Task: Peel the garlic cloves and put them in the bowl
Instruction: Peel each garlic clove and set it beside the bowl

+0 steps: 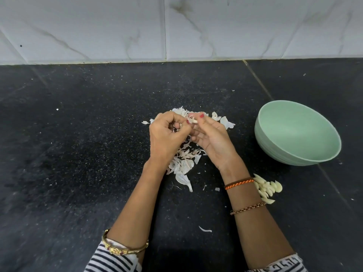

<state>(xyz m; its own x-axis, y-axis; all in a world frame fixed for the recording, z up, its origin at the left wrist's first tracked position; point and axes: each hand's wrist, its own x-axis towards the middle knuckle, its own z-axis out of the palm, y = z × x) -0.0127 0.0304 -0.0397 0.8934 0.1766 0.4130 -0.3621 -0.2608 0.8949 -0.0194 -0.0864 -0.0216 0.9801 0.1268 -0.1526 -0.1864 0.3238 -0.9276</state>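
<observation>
Frame centre: left hand (167, 134) and right hand (212, 138) both pinch one garlic clove (193, 121), grip closed on it. Likely light, firm, slick; hold by its ends. Bowl (298, 134) right; peeled cloves (268, 188) on tabletop (78, 154).

We're in a home kitchen. Black speckled stone counter (78, 134), white marble-look wall tiles (98, 26), garlic skins (182, 163) scattered beside a green bowl (298, 152).
</observation>
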